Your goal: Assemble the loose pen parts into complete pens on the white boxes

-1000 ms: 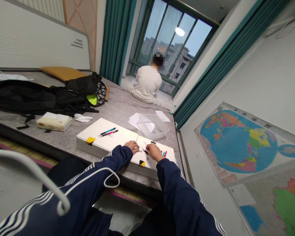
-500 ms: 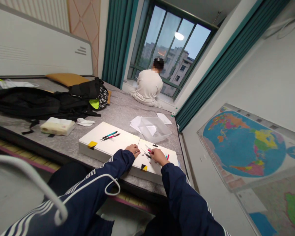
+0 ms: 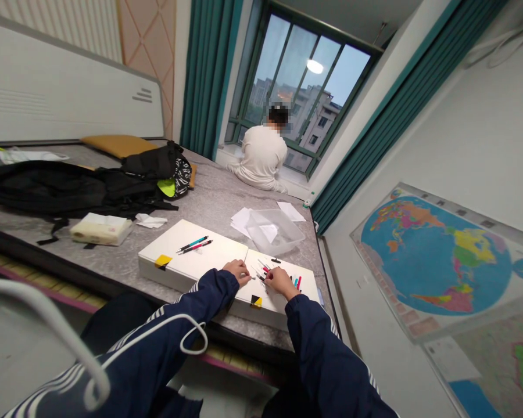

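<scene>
This is a small room w/ a big grey mattress, a tall window at the far end & green curtains on each side. A world map hangs on the wall to the right. Another person sits by the window, back turned, well apart from the work. On the mattress, a black backpack and a pack of tissues lie off to the left, out of the way. Nearer sits a white board, prob. put there b/c a soft mattress needs a flat, hard top for small stuff. Just past it is a clear plastic box next to loose white papers, close enough to reach. Two pens lie side by side on the board's left half, apart from the small pen parts, which are spread on the right half between the hands. The left hand and right hand are on the board, close together over those parts. The fingers look bent to pinch, but they block the view, so can't tell if either hand is open, closed or gripping a part.
</scene>
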`<state>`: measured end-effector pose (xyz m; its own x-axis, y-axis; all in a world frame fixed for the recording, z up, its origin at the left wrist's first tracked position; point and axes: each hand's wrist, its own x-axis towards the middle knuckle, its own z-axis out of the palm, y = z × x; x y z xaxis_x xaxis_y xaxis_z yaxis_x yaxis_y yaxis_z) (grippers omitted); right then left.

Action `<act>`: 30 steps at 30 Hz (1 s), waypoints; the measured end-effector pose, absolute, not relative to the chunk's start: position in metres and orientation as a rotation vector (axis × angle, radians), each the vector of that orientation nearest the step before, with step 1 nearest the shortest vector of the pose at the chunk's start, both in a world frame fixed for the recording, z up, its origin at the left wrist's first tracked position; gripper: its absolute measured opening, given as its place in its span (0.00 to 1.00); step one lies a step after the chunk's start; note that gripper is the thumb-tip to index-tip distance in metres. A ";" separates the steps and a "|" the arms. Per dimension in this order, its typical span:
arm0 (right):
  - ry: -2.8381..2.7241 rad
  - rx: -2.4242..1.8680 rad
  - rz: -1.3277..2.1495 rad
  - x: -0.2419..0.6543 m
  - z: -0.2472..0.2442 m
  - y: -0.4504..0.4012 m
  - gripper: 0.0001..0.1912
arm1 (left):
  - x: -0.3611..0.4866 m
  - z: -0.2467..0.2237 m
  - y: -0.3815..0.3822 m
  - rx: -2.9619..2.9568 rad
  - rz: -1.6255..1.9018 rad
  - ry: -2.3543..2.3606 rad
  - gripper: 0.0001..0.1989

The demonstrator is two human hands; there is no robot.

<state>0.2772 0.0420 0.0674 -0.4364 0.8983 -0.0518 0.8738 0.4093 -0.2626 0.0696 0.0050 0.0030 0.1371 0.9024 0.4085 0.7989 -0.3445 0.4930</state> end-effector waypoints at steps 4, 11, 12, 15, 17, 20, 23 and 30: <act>-2.524 -1.576 0.400 0.280 0.063 0.042 0.04 | 0.068 -0.003 0.008 2.265 0.967 1.696 0.10; -2.385 -1.481 0.409 0.279 0.068 0.044 0.06 | 0.067 -0.007 0.009 2.290 0.978 1.648 0.22; -2.376 -1.438 0.423 0.277 0.071 0.044 0.06 | 0.067 -0.007 0.009 2.277 1.000 1.643 0.25; -2.382 -1.316 0.459 0.265 0.078 0.042 0.06 | 0.066 -0.007 0.007 2.245 1.076 1.638 0.32; -2.427 -1.258 0.462 0.257 0.080 0.042 0.05 | 0.066 -0.008 0.008 2.265 1.066 1.644 0.27; -2.467 -1.199 0.472 0.248 0.080 0.043 0.05 | 0.065 -0.009 0.011 2.345 0.909 1.626 0.16; -2.360 -1.163 0.574 0.246 0.078 0.044 0.08 | 0.064 -0.013 0.016 2.317 0.875 1.656 0.14; -2.354 -1.445 0.370 0.251 0.067 0.046 0.07 | 0.065 -0.014 0.017 2.060 1.084 1.737 0.10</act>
<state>0.2514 0.0459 0.0668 -0.4170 0.8947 0.1600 0.8025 0.4451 -0.3974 0.0651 0.0169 -0.0145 0.0199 0.9240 0.3819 0.7491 -0.2668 0.6063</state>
